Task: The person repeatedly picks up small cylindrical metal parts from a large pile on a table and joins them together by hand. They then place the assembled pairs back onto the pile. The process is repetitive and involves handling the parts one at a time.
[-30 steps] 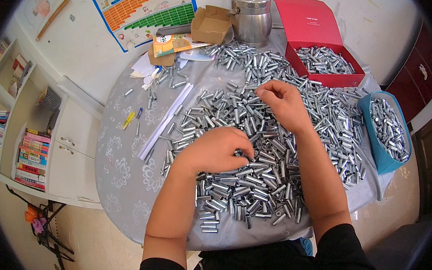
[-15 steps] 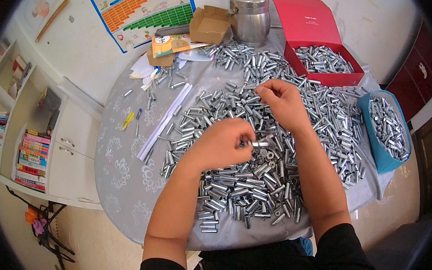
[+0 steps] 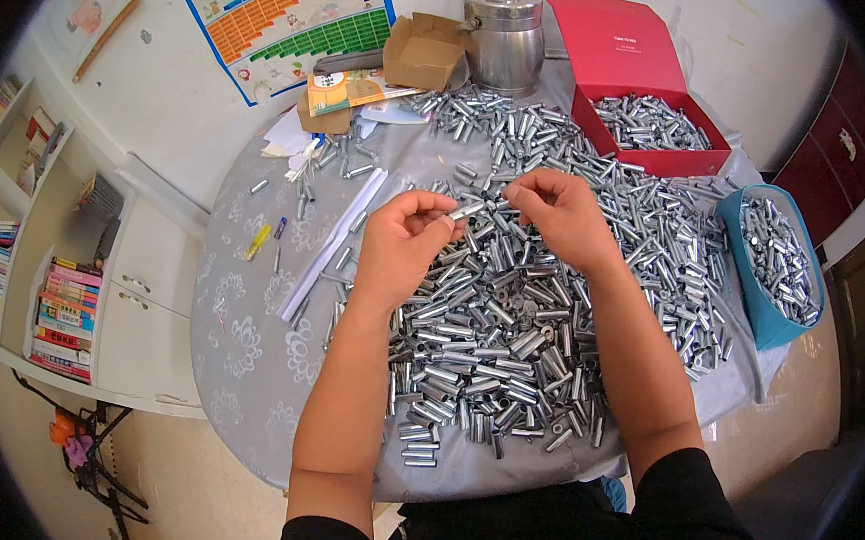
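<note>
Table (image 3: 248, 363) under grey patterned cloth, filling most of the view, carrying a wide heap of short silver metal tubes (image 3: 497, 336) across its middle and right. Sitting at the far edge: red open box (image 3: 628, 51) partly filled with tubes, steel lidded pot (image 3: 504, 34), cardboard box (image 3: 422, 52). Hanging off the right rim: blue tub (image 3: 755, 288), likewise holding tubes.

Now lifted clear of the heap and brought together above it, both hands, where a second ago resting down among the tubes with palms low; half a second ago already rising with one piece. Meaning, by judgement: one piece picked out of the pile and now up for handling between the two hands.

Left hand (image 3: 401, 247) curled, thumb and forefinger pinching one single tube (image 3: 466, 210) by its left end, tube lying roughly level and pointing right. Right hand (image 3: 559, 216) just beside it, fingers bunched together, tips close to the tube's free end; touching or not, impossible to tell, and whether pinching some smaller part also unclear.
</note>
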Available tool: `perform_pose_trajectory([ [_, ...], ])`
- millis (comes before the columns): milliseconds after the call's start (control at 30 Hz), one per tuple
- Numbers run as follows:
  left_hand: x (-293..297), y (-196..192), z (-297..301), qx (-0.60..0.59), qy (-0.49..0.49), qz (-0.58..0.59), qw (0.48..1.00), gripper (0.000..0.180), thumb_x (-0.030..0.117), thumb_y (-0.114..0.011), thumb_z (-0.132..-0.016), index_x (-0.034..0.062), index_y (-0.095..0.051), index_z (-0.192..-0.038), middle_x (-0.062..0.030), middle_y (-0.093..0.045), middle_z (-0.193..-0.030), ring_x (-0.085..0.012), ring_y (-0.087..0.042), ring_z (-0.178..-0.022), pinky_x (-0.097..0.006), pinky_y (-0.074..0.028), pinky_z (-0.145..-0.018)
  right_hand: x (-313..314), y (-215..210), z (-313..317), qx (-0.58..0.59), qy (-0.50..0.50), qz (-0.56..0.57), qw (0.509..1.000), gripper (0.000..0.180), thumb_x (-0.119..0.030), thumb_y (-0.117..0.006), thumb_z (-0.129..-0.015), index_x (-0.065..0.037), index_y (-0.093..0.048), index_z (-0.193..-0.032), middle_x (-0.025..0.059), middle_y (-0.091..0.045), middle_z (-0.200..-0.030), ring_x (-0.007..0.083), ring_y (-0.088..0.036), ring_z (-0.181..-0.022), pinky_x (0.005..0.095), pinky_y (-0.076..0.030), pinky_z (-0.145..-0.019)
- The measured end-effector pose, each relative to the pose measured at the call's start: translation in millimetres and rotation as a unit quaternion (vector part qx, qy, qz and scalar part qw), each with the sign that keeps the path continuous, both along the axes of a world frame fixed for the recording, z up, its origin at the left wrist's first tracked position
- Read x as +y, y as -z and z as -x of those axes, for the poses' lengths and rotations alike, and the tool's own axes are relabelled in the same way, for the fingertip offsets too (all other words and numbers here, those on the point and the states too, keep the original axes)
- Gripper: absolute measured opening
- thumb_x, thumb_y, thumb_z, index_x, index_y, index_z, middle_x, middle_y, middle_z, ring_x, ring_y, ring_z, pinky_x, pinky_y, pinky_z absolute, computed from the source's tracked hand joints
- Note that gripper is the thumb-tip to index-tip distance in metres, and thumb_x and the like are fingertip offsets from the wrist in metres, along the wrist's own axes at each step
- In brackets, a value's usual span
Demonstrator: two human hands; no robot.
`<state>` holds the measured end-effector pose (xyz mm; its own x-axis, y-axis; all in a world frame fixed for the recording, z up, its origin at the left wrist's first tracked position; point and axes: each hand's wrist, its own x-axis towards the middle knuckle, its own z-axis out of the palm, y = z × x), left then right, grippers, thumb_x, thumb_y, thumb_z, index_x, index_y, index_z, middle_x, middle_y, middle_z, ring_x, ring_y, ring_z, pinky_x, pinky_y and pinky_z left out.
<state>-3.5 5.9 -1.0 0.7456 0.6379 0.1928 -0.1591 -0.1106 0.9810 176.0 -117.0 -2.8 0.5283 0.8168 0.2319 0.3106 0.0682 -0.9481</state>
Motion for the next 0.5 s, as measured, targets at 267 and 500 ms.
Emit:
perform_pose_trajectory([
  [267,2,2,2,-0.005,0.001,0.009,1.0,0.016,-0.003,-0.063,-0.087,-0.0025,-0.062,-0.103,-0.0099,-0.069,-0.091,-0.0153,-0.067,-0.085,-0.028,-0.055,-0.079,-2,-9,10,0.043,-0.084,0.002,0.995,0.017,-0.011,-0.069,-0.088,0.002,-0.07,-0.098,-0.0003,-0.065,-0.08,0.0053,-0.054,-0.07,0.0216,-0.046,-0.063],
  [500,-2,1,0,-0.025,0.032,0.021,0.999,0.024,-0.001,-0.065,-0.086,-0.0035,-0.063,-0.11,-0.0119,-0.07,-0.096,-0.0162,-0.068,-0.086,-0.027,-0.055,-0.078,-3,-8,5,0.061,-0.106,0.011,0.992,0.017,-0.011,-0.068,-0.089,0.002,-0.069,-0.1,0.0006,-0.066,-0.079,0.0063,-0.055,-0.067,0.0223,-0.046,-0.062],
])
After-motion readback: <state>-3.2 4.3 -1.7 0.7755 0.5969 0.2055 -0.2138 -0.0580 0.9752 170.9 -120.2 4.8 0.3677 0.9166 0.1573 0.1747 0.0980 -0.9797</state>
